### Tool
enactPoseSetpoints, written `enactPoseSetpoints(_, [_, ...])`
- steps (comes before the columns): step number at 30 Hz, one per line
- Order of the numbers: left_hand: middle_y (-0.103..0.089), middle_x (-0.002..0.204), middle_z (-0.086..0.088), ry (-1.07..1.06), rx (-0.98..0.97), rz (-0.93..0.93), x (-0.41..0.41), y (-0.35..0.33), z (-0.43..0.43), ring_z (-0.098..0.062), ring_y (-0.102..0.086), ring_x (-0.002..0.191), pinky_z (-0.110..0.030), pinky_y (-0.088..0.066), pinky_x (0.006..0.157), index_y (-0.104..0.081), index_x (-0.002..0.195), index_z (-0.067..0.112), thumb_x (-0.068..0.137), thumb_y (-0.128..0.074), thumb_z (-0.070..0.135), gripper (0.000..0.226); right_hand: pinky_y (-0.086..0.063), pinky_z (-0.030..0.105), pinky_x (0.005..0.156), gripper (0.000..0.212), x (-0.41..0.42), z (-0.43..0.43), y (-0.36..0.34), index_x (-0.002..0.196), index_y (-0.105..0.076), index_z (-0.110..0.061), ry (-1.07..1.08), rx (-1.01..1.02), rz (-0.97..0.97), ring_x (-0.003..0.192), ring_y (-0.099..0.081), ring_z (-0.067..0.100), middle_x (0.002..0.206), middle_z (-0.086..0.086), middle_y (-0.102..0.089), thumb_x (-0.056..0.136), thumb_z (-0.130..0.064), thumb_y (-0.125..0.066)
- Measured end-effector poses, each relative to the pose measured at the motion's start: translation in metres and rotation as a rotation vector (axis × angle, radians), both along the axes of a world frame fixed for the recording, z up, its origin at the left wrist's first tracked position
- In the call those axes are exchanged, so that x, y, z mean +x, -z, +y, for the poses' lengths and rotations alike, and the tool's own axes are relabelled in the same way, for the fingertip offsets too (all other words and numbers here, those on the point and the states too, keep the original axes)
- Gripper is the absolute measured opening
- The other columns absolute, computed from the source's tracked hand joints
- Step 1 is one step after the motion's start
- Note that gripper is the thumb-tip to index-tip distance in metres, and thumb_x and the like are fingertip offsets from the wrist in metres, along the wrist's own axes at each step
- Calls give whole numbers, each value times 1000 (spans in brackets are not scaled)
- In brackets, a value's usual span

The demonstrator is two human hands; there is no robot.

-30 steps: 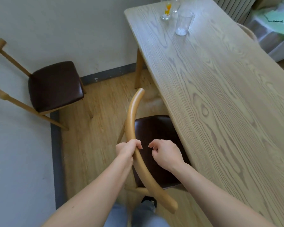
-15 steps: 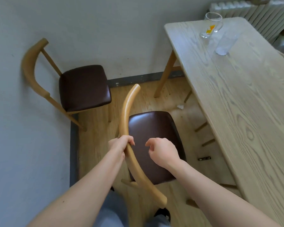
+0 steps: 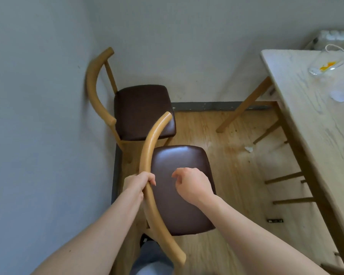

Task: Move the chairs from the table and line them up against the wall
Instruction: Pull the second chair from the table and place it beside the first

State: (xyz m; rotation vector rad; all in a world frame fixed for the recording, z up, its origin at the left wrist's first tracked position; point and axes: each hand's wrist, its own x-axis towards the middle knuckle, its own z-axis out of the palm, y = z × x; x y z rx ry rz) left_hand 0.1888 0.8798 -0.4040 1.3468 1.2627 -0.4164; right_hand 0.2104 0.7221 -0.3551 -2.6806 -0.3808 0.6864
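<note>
A wooden chair with a dark brown seat [image 3: 182, 187] stands on the floor right in front of me, clear of the table. My left hand [image 3: 139, 181] is closed around its curved backrest [image 3: 147, 155]. My right hand [image 3: 193, 185] hovers over the seat with curled fingers, holding nothing. A second matching chair [image 3: 143, 112] stands in the corner with its backrest against the left wall [image 3: 38, 135]. The light wooden table [image 3: 316, 116] is at the right.
Two clear glasses [image 3: 326, 66] stand on the table's far end. A radiator [image 3: 336, 36] is behind the table. A scrap of paper [image 3: 248, 149] and a small dark object [image 3: 274, 220] lie on the wooden floor. My legs show at the bottom edge.
The chair in my left hand has come out from under the table and moved left toward the wall. My view has swung left, so the corner chair sits nearer the middle.
</note>
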Motion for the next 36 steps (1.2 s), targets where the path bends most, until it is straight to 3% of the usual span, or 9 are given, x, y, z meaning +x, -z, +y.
enactPoseSetpoints(5, [-54, 95, -16, -13, -51, 89, -8, 16, 60, -33, -54, 86, -44, -52, 79, -57, 104, 2, 56, -71, 2, 50, -51, 31, 82, 34, 3, 47, 2, 119, -66, -22, -89, 8, 11, 100, -65, 24, 112, 2, -71, 93, -13, -46])
enactPoseSetpoints(8, [-56, 96, -18, -48, -73, 107, -19, 25, 86, -33, -54, 82, -44, -50, 74, -59, 107, -1, 57, -68, -1, 51, -54, 33, 88, 35, 3, 68, 5, 122, -64, -22, -127, 12, 41, 104, -64, 22, 117, 2, -69, 94, -12, -47])
enactPoseSetpoints(13, [-56, 112, -21, -101, -11, 162, -37, 41, 126, -40, -55, 104, -52, -48, 93, -56, 113, 0, 67, -70, 3, 48, -53, 32, 90, 37, 8, 99, 12, 125, -62, -22, -205, -14, 75, 106, -63, 22, 118, 3, -68, 93, -9, -49])
enactPoseSetpoints(17, [-53, 119, -22, -110, 5, 194, -46, 51, 146, -42, -52, 110, -55, -45, 98, -53, 115, 2, 73, -70, 5, 45, -53, 33, 93, 36, 10, 120, 19, 126, -61, -22, -247, -18, 87, 108, -62, 22, 120, 3, -66, 93, -10, -50])
enactPoseSetpoints(27, [-52, 120, -22, -145, -8, 165, -54, 63, 160, -42, -51, 111, -53, -47, 95, -54, 117, 1, 68, -69, 0, 51, -51, 36, 94, 37, 8, 152, 27, 126, -61, -23, -348, -70, 112, 111, -60, 24, 121, 4, -65, 93, -12, -47])
enactPoseSetpoints(33, [-49, 109, -18, -151, 51, 184, -55, 64, 170, -40, -50, 113, -47, -46, 89, -53, 113, -1, 71, -68, -2, 45, -52, 34, 94, 35, 8, 161, 31, 125, -62, -22, -351, -58, 112, 109, -61, 22, 120, 3, -66, 94, -12, -49])
enactPoseSetpoints(36, [-52, 116, -20, -171, 77, 194, -53, 64, 178, -41, -51, 115, -45, -46, 87, -55, 115, -6, 70, -66, -5, 46, -52, 33, 95, 36, 9, 163, 32, 126, -61, -22, -355, -59, 123, 110, -61, 22, 121, 3, -66, 94, -11, -49])
